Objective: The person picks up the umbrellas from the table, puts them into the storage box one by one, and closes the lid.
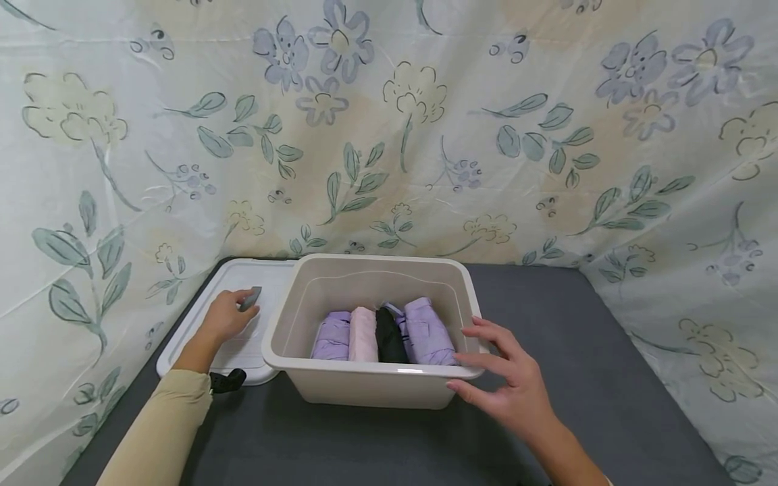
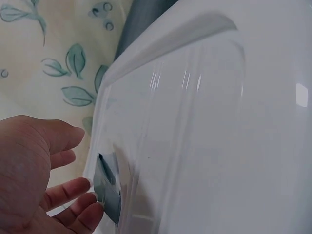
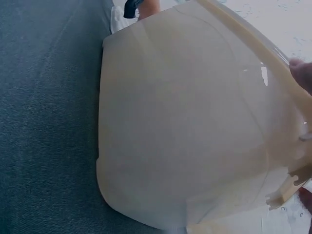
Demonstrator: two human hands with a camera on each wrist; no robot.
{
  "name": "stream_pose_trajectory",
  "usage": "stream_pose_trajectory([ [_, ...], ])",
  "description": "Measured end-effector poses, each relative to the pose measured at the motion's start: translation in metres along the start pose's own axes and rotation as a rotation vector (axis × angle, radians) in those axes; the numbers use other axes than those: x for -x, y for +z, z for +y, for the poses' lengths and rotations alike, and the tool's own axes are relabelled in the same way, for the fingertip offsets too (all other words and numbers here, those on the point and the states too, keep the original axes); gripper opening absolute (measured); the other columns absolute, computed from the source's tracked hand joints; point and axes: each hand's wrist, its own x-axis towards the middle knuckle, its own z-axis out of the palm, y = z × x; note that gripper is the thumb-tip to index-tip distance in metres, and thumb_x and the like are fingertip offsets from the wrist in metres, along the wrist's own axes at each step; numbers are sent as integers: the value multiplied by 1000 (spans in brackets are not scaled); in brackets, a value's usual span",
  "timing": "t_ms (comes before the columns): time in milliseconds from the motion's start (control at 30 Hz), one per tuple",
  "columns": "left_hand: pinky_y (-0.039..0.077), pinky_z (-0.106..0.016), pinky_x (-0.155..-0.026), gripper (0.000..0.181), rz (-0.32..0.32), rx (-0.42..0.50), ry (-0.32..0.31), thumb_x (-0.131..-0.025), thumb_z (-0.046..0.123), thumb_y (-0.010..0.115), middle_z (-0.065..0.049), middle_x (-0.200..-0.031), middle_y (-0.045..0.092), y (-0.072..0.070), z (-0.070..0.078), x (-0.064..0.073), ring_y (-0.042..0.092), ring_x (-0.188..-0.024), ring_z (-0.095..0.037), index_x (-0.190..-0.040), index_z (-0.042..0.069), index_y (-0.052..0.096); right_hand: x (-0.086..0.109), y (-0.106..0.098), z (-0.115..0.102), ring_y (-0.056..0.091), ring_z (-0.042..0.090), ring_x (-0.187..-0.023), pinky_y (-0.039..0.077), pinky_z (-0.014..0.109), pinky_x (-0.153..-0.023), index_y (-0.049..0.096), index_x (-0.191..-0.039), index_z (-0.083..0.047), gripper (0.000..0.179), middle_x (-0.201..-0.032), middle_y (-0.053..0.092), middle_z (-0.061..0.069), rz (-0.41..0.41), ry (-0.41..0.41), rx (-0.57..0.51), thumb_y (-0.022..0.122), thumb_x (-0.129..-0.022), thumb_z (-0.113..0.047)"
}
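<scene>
A beige plastic storage bin (image 1: 371, 388) stands at the middle of the table. Inside it, rolled cloths stand in a row: a lilac roll (image 1: 332, 335), a pink roll (image 1: 363, 335), a black roll (image 1: 390, 337) and a larger lilac roll (image 1: 430, 332) at the right. My right hand (image 1: 507, 371) holds the bin's front right corner, thumb outside and fingertips over the rim. At left lies a white lid (image 1: 267, 273), partly behind the bin. Above the lid my left hand (image 1: 226, 314) has its fingertips at a small grey flat piece (image 2: 111, 190), thumb apart from it.
A dark grey cloth covers the table (image 1: 547, 310). Flowered curtains (image 1: 389, 135) hang behind and at both sides, close to the table's edges. A black strap piece (image 1: 227, 381) sits at the left wrist, over the lid's front edge.
</scene>
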Motion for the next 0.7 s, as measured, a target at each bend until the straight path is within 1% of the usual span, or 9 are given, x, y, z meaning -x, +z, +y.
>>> stream_pose_trajectory([
  [67,49,-62,-92,54,-3,1,0,-97,18,65,-38,-117,60,0,0,0,58,-109,-51,-137,-15,54,1,2,0,56,28,-134,41,19,-113,81,-101,-18,30,-123,67,17,19,-30,9,88,-80,-39],
  [167,49,-62,-94,53,-9,9,-8,-97,18,64,-39,-118,60,0,0,-1,58,-111,-52,-138,-15,53,1,3,0,57,28,-133,42,21,-114,82,-97,-16,29,-120,67,18,43,-75,14,84,-84,-41],
  [300,48,-63,-96,54,-21,18,-18,-97,18,64,-39,-120,59,0,1,-2,57,-113,-52,-139,-15,53,0,5,-2,58,28,-131,42,23,-115,81,-96,-11,28,-116,67,19,63,-147,5,83,-86,-37],
  [433,48,-62,-94,54,-25,15,-15,-97,18,64,-38,-118,59,1,2,-3,57,-110,-50,-139,-15,52,-2,5,-4,59,28,-128,42,26,-117,81,-95,-9,26,-113,67,20,76,-212,15,81,-89,-34],
  [600,49,-60,-91,53,-30,14,-4,-97,17,63,-36,-115,60,1,3,-4,58,-106,-48,-138,-15,53,-7,5,-5,61,30,-118,42,32,-118,81,-93,-6,25,-105,67,22,107,-297,55,79,-91,-31],
  [700,49,-60,-89,52,-32,15,4,-97,17,63,-35,-113,61,0,4,-4,59,-104,-47,-137,-15,54,-9,4,-7,61,31,-112,42,33,-118,81,-92,-6,25,-101,66,22,124,-325,74,77,-93,-30],
])
